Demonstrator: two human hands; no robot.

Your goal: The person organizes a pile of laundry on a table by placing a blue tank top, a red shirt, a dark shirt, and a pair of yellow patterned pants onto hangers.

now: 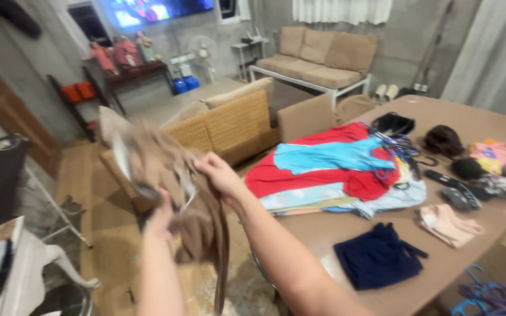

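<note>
Here: brown table, bearing a stacked pile of red and blue garments, a folded navy item and a folded pink item, laid apart as if sorted. Tan garment, blurred, held up clear of the table's left; left hand and right hand fingers closed on its cloth, apparently spreading it

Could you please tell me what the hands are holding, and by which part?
Both hands, left and right, grip a bunched brown fabric garment by its upper edge.

Both hands raised, fingers clenched
</note>
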